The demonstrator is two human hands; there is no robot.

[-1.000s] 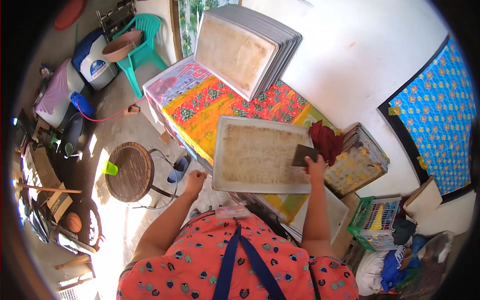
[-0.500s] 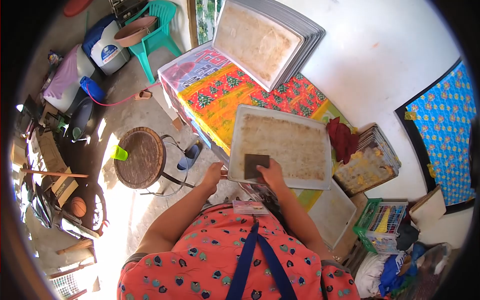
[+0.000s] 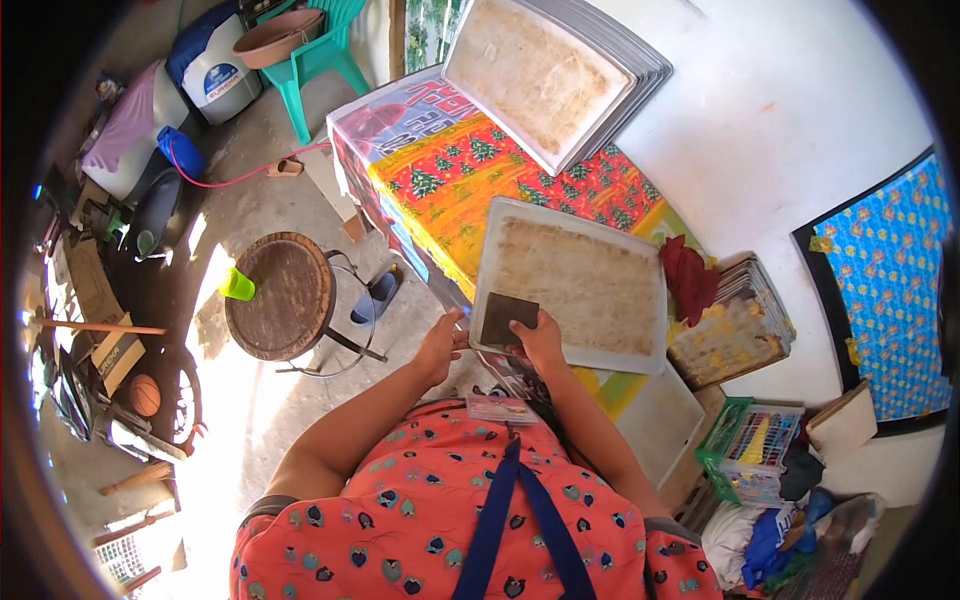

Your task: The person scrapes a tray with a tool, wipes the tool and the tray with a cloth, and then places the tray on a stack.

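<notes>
A shallow metal tray with brown stains across its surface lies on the covered table in front of me. My right hand is closed on a dark, flat square piece, thumb on top, and holds it against the tray's near left corner. What the square is made of I cannot make out. At the tray's left edge, my left hand has its fingers curled at the corner, gripping the rim. Its fingertips are partly hidden.
A tall stack of similar trays stands at the table's far end. Beside my tray are a dark red cloth and more stained trays. A round wooden stool with a green cup stands left; a crate sits right.
The dark square has shifted slightly left and toward the tray's left edge with my right hand. My left hand has moved a little to the right, and the view has tilted slightly.
</notes>
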